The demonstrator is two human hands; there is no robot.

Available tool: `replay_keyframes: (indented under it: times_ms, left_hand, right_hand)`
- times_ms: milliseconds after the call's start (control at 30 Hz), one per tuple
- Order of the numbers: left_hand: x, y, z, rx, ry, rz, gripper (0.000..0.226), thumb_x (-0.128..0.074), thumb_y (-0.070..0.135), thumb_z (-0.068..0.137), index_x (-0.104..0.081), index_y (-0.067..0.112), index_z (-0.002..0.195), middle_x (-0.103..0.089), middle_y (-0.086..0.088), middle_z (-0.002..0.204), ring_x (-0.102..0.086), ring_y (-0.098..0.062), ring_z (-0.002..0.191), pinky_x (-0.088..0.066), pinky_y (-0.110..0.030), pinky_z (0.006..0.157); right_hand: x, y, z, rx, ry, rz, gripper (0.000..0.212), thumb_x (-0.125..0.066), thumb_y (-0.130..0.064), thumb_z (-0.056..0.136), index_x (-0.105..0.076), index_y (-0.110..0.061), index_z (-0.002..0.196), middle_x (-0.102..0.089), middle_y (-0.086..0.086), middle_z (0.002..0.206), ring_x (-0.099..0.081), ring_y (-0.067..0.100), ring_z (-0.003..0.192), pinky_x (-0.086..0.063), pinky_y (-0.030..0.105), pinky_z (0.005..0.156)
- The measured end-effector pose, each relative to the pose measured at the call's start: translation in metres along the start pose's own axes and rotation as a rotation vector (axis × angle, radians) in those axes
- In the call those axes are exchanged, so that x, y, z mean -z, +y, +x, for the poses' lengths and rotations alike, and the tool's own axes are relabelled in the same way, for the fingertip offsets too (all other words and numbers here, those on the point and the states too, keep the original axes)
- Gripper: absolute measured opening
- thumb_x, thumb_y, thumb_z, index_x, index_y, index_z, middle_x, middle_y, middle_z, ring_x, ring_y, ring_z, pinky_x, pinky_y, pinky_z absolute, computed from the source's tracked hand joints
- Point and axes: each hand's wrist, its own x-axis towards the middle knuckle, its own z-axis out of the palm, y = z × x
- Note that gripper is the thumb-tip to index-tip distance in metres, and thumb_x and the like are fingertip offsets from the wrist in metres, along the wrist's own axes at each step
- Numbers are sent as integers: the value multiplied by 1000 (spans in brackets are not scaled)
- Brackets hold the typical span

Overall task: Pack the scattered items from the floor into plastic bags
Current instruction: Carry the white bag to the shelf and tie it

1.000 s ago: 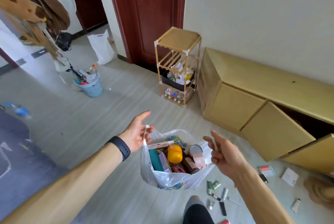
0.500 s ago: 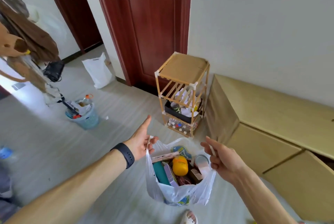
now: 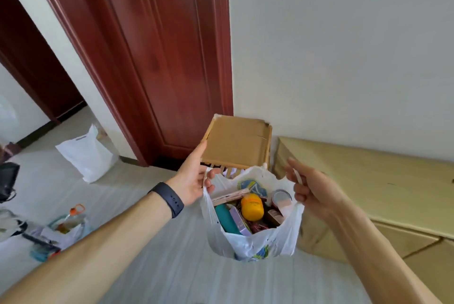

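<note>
Bare floor [image 3: 157, 262] lies open at lower centre and left; a small rack [image 3: 235, 141] and a low cabinet [image 3: 368, 188] crowd in above and to the right. The white plastic bag [image 3: 255, 244] sits at lower centre, mouth spread, packed with items including a yellow jar [image 3: 251, 206]. The left hand [image 3: 191, 182] pinches one handle, the right hand [image 3: 314, 195] the other

Home hallway — door [image 3: 167, 53], low cabinet [image 3: 368, 185]

White bag [image 3: 255, 246], orange jar [image 3: 252, 206], dark-red door [image 3: 167, 53].
</note>
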Motion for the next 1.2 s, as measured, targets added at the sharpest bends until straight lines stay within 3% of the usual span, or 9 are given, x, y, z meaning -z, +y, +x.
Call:
replay_keyframes:
  times_ms: [100,267,333,800,967,1033,1100,1200]
  left_hand:
    - [15,61,25,-36,-87,-12,80,-48,72,85,-62,-1,113,-54,0,50,-34,-11,42,-39,-27,57]
    - [28,152,63,-86,-184,-7,88,-50,72,84,-58,-11,111,-56,-6,69,-35,-11,39,-39,-28,59]
    - [30,183,77,-109,-234,-5,84,-49,72,85,-57,-9,107,-52,-3,62,-38,-10,42,-41,-27,60]
    - [34,281,212,-125,-157,46,81,-51,70,85,-58,-6,112,-55,1,50,-41,-10,48,-46,-28,67]
    - [17,288,264,-236,-110,190,48,-62,48,90,-62,2,105,-55,-3,64,-42,-11,46,-44,-28,58]
    - [22,276,282,-334,-60,295,32,-68,35,89,-66,3,84,-48,-2,59,-39,-12,43,-41,-28,52]
    - [31,261,293,-471,-2,379,31,-73,28,86,-61,6,69,-44,-2,57,-39,-13,44,-41,-29,53]
    - [46,240,303,-643,70,390,13,-67,24,92,-73,15,87,-49,4,59,-44,-11,49,-41,-25,51]
  right_hand:
    - [-37,-38,25,80,21,49,27,-66,-34,90,-69,-8,99,-56,-6,65,-23,7,43,-20,23,46]
    - [-79,-97,62,148,80,99,28,-66,-34,91,-64,-11,106,-58,-6,70,-26,7,42,-21,24,48]
    - [-92,-118,80,172,117,127,25,-68,-33,90,-62,-14,106,-62,-5,74,-27,8,41,-23,24,47]
    - [-129,-179,216,191,85,120,29,-66,-32,90,-61,-11,110,-61,-9,66,-29,6,40,-24,23,47]
    - [-125,-182,257,192,106,12,23,-66,-25,92,-66,-5,102,-61,-3,73,-30,8,44,-26,22,46]
    - [-119,-174,267,235,163,-78,21,-65,-22,93,-70,-5,105,-62,-2,75,-31,10,47,-26,24,49]
    - [-112,-166,273,289,228,-125,17,-63,-18,94,-71,-8,105,-61,0,77,-32,10,46,-27,22,48]
    - [-101,-150,279,353,290,-125,15,-60,-13,96,-72,-9,104,-58,-3,72,-36,8,44,-30,20,48]
